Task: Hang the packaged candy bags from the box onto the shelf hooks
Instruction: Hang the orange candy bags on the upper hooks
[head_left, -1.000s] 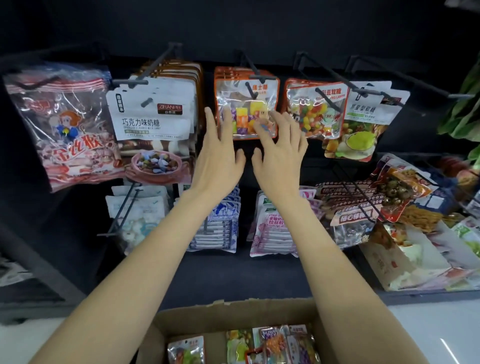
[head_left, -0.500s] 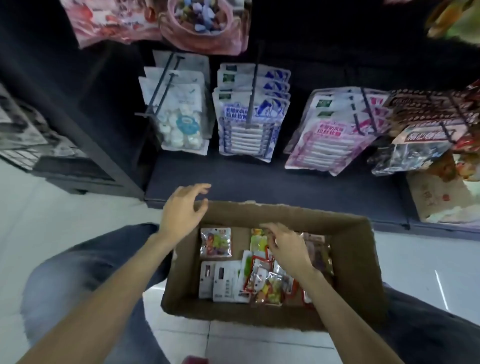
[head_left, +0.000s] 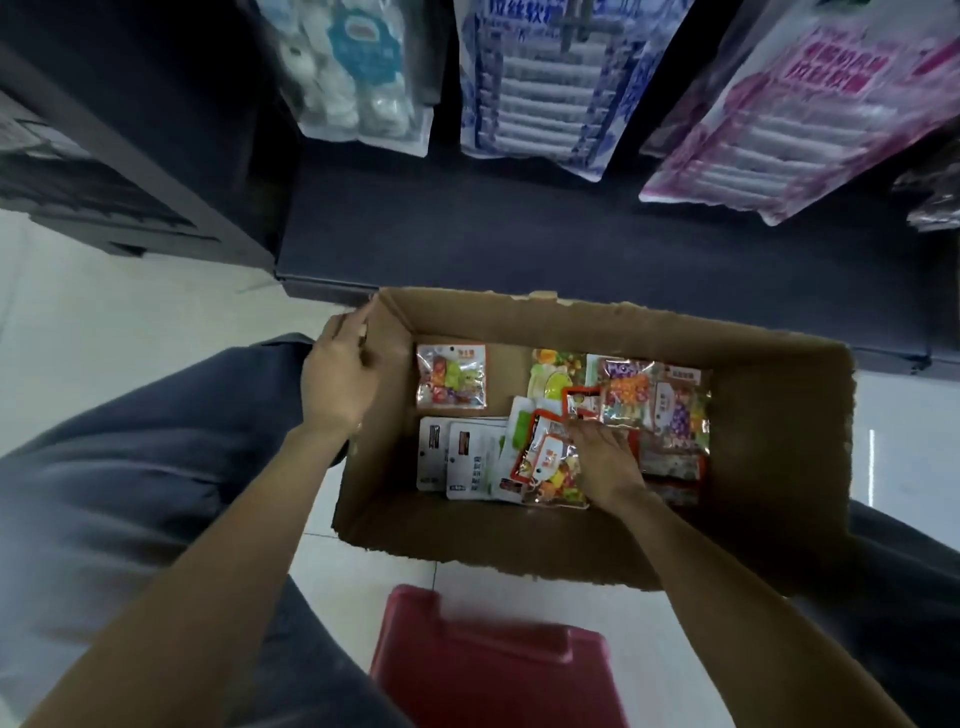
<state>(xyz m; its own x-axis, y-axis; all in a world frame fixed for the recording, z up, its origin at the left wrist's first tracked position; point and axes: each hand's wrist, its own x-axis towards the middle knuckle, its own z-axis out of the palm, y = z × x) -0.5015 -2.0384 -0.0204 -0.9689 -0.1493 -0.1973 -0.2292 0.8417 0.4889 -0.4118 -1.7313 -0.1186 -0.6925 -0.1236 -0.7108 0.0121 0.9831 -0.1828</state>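
An open cardboard box (head_left: 769, 441) sits on the floor between my knees, holding several candy bags. My left hand (head_left: 340, 376) grips the box's far left corner, fingers curled over the rim. My right hand (head_left: 605, 460) is down inside the box, its fingers on an orange-edged candy bag (head_left: 548, 462) in the middle of the pile; whether it pinches the bag is hidden by the hand. A single colourful bag (head_left: 451, 375) lies apart at the box's left. White-labelled bags (head_left: 457, 460) lie flat beneath it.
Bags hang on the shelf above: white (head_left: 353, 73), blue (head_left: 550, 88) and pink (head_left: 795, 114). The dark shelf base (head_left: 519, 239) runs behind the box. A red stool (head_left: 493, 665) is under me. White floor tiles lie to the left.
My view dropped from the upper hooks to the box. My left hand moved onto the box's corner and my right hand went deeper into the candy pile.
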